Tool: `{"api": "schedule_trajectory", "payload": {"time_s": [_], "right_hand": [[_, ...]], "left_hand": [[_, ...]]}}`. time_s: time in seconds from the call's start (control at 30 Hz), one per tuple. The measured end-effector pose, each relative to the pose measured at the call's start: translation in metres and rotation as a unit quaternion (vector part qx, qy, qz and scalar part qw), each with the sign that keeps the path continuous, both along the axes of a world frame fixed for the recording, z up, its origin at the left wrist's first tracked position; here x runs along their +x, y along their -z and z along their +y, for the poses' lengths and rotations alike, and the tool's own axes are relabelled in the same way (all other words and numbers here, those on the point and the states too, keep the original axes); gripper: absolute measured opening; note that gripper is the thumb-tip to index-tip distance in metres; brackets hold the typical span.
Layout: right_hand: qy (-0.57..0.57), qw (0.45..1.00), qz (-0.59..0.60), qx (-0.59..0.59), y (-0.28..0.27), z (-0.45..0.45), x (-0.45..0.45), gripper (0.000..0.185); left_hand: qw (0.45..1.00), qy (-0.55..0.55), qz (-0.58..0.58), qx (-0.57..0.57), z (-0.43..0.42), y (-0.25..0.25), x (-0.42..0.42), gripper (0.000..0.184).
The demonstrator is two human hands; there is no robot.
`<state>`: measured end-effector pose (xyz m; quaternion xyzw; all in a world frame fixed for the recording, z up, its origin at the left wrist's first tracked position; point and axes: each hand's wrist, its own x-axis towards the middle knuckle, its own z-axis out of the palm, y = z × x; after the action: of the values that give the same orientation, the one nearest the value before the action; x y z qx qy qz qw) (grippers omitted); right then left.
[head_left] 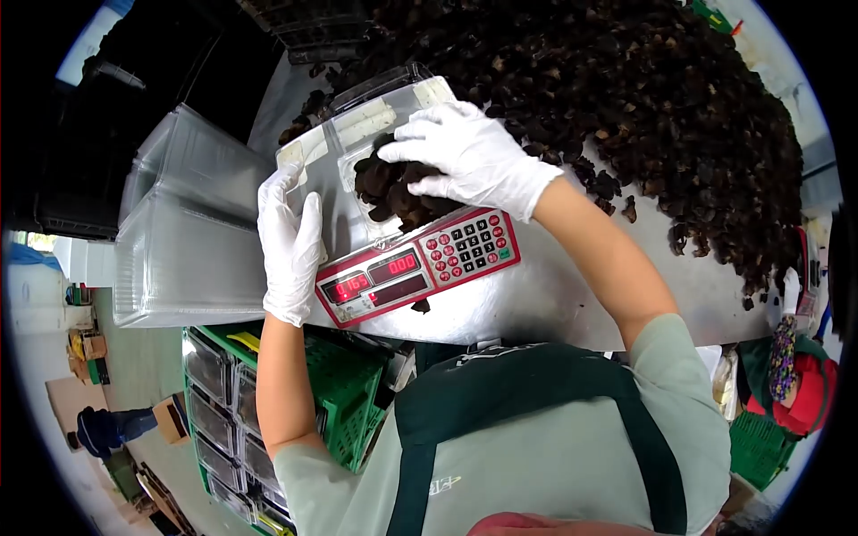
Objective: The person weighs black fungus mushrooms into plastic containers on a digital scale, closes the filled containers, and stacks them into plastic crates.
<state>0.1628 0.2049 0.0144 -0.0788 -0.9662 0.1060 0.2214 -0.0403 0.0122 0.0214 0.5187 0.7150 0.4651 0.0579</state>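
A red-rimmed digital scale [420, 265] stands on the metal table with its red digits lit. On it lies an open clear plastic box [344, 219] holding dark brown pieces that look like wood ear mushrooms [393, 192]. My right hand [469, 156], in a white glove, spreads its fingers over these mushrooms, thumb on the near side, touching them. At the box's left edge is my left hand [290, 246], also gloved, thumb apart from the fingers, which are partly bent at the rim. The box's far flap is partly hidden.
A large heap of dark mushrooms [643, 98] covers the table's far and right side. Nested clear plastic boxes [192, 241] stand left of the scale. Below the table edge, a green crate [344, 389] sits beside several packed boxes [214, 411]. A co-worker [795, 375] is at the right.
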Motion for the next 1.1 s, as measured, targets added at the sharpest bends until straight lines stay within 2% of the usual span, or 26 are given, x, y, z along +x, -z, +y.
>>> {"api": "schedule_trajectory", "payload": {"time_s": [0.07, 0.17, 0.2, 0.27, 0.3, 0.47, 0.57, 0.7, 0.77, 0.87, 0.93, 1.1], "right_hand": [[-0.025, 0.999, 0.044, -0.022, 0.009, 0.005, 0.001, 0.058], [-0.023, 0.976, 0.056, -0.211, -0.021, 0.01, 0.017, 0.077], [-0.017, 0.974, 0.066, -0.217, -0.023, 0.014, 0.022, 0.077], [-0.01, 0.954, 0.085, -0.288, -0.014, 0.025, 0.035, 0.077], [0.013, 0.939, 0.085, -0.332, -0.013, 0.023, 0.039, 0.072], [0.05, 0.933, 0.099, -0.343, 0.0, 0.022, 0.056, 0.058], [0.076, 0.87, 0.189, -0.449, 0.013, 0.02, 0.073, 0.044], [0.101, 0.862, 0.197, -0.456, 0.032, 0.007, 0.101, 0.041], [0.143, 0.832, 0.194, -0.5, 0.039, 0.0, 0.11, 0.038], [0.152, 0.845, 0.206, -0.469, 0.042, -0.004, 0.116, 0.035], [0.161, 0.84, 0.209, -0.474, 0.042, -0.006, 0.118, 0.034], [0.18, 0.828, 0.204, -0.49, 0.043, -0.011, 0.121, 0.033]], "left_hand": [[1.0, -0.001, 0.007, -0.016, -0.002, -0.006, 0.002, 0.04], [0.999, 0.0, -0.033, -0.009, -0.003, -0.011, -0.001, 0.04], [1.0, 0.007, 0.011, -0.012, -0.001, -0.007, -0.012, 0.039], [0.998, 0.012, -0.049, -0.029, 0.007, -0.021, -0.012, 0.039], [0.996, -0.001, -0.072, -0.054, 0.011, -0.032, -0.006, 0.041], [0.994, 0.022, -0.088, -0.059, 0.027, -0.034, -0.016, 0.045], [0.994, 0.063, -0.082, -0.042, 0.034, -0.025, -0.029, 0.047], [0.993, 0.056, -0.063, -0.078, 0.045, -0.026, -0.034, 0.05], [0.991, 0.046, -0.08, -0.093, 0.053, -0.027, -0.033, 0.05], [0.991, 0.034, -0.095, -0.091, 0.068, -0.018, -0.039, 0.056], [0.994, 0.004, -0.012, -0.113, 0.08, -0.007, -0.054, 0.06], [0.981, -0.046, 0.073, -0.174, 0.099, -0.002, -0.059, 0.06]]}}
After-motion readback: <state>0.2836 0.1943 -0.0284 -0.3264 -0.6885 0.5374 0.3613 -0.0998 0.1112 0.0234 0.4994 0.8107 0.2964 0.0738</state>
